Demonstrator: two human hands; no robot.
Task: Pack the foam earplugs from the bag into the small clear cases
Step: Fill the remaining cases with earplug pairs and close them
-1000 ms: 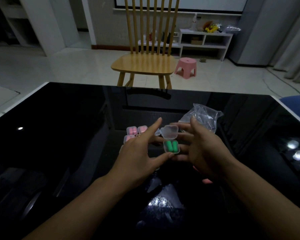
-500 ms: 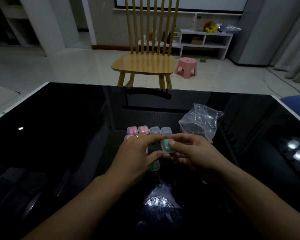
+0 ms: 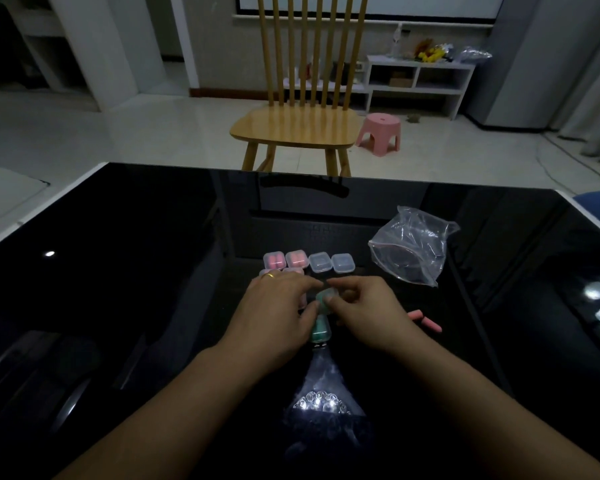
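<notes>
1. The left hand (image 3: 278,311) and the right hand (image 3: 364,310) meet over the glossy black table (image 3: 136,271), fingertips facing each other.
2. Between them sits a small clear case with green earplugs (image 3: 324,296); the left thumb and curled fingers pinch it from the left side, and the right thumb and forefinger pinch it from the right.
3. Its lid looks down, though the fingers cover the edges, so I cannot tell whether it is fully closed.
4. Just below the fingertips, a green shape on the table (image 3: 319,329) appears; whether it is a second case or a reflection I cannot tell.
5. The left ring finger carries a gold ring (image 3: 270,275).
6. Just beyond the left fingers stand two cases with pink earplugs (image 3: 284,259), with two clear cases (image 3: 331,263) beside them in the same row, beyond the fingertips of both hands.
7. More pink-filled cases (image 3: 281,271) lie partly hidden under the left fingers.
8. Beyond the right fingers and to their right lies the crumpled clear plastic bag (image 3: 413,249), well apart from the hand.
9. To the right of the right hand, loose pink earplugs (image 3: 426,318) lie on the table, near the wrist.
10. Far beyond the fingers stand a wooden chair (image 3: 298,126) and a pink stool (image 3: 380,131).
</notes>
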